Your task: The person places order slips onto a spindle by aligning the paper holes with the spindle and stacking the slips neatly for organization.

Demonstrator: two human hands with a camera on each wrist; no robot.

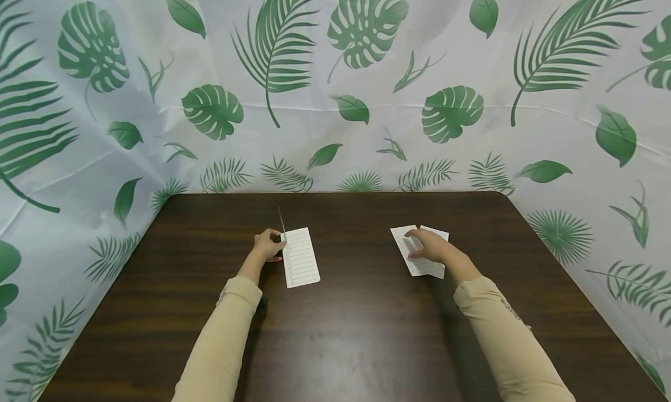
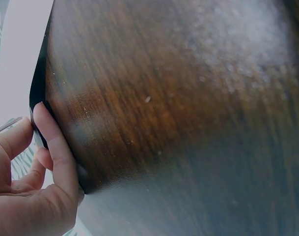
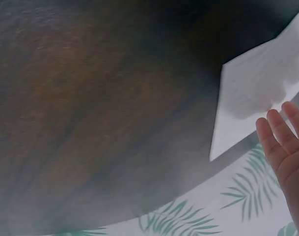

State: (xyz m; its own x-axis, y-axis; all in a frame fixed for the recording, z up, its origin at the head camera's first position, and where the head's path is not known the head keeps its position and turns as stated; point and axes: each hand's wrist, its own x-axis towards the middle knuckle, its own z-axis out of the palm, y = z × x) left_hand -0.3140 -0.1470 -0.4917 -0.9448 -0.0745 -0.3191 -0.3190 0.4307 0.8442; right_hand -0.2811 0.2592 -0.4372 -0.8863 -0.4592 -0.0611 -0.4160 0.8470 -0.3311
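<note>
A lined white paper sheet [image 1: 301,257] lies left of the middle of the table. My left hand [image 1: 268,246] is at its upper left edge; in the left wrist view the thumb and index finger [image 2: 51,130] pinch the edge of the white paper [image 2: 21,44]. A thin grey strip [image 1: 282,221] rises from beside those fingers, its kind unclear. Two lined paper pieces [image 1: 416,267] lie partly overlapping at the right. Over them is my right hand [image 1: 431,246], fingers loosely bent in the head view; in the right wrist view the fingers [image 3: 274,135] extend beside the white paper [image 3: 242,98], contact unclear.
The dark wood-grain table [image 1: 341,332] ends at a rounded far edge. Behind and beside it hangs a white cloth [image 1: 388,110] printed with green leaves. Both sleeved forearms reach across the table from the near side.
</note>
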